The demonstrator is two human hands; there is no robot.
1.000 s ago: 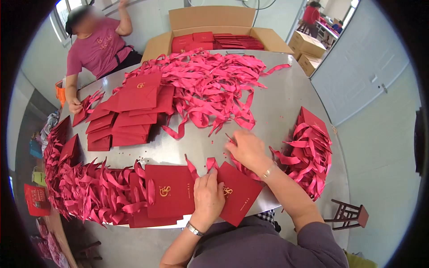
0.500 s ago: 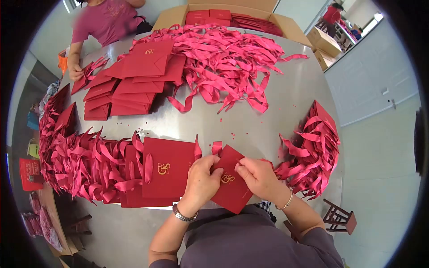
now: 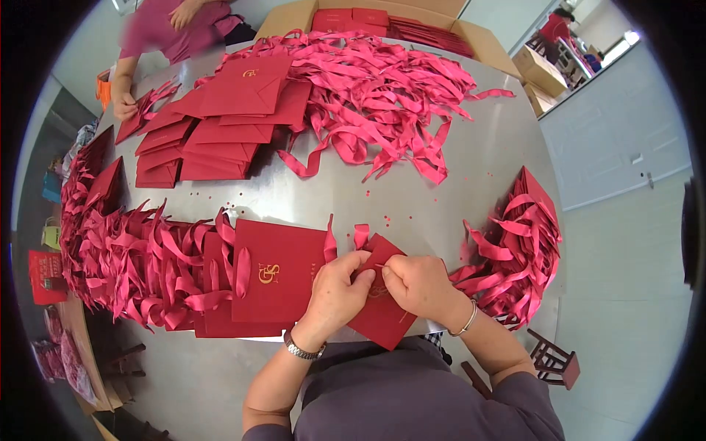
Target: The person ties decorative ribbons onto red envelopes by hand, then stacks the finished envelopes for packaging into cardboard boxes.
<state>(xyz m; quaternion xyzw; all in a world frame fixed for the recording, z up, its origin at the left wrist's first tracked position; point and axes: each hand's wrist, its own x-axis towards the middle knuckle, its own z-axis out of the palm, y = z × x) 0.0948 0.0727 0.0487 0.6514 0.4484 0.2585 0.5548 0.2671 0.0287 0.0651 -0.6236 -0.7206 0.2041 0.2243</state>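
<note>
A small red paper gift bag (image 3: pixel 381 322) with a gold logo lies tilted at the table's near edge. My left hand (image 3: pixel 337 295) grips its left side, thumb on the front. My right hand (image 3: pixel 423 285) is closed over its upper part, fingertips pinching a thin bit of pink ribbon at the surface; the fingers partly cover the logo. A pink ribbon loop (image 3: pixel 361 235) sticks out behind the bag's top. Left of my hands lies a larger-looking red bag (image 3: pixel 283 253), flat, at the end of a long overlapping row of ribboned bags (image 3: pixel 147 264).
A heap of loose pink ribbons (image 3: pixel 375 88) and stacked red bags (image 3: pixel 228 140) occupy the far side. Ribboned bags (image 3: pixel 522 242) stand at right. Across the metal table (image 3: pixel 485 140), a co-worker's hand (image 3: pixel 125 106) touches a bag. A cardboard box (image 3: pixel 485 48) stands behind.
My right hand has shifted left over the bag's front, now covering more of the logo. The co-worker's other arm has come down across their body. The view has shifted slightly.
</note>
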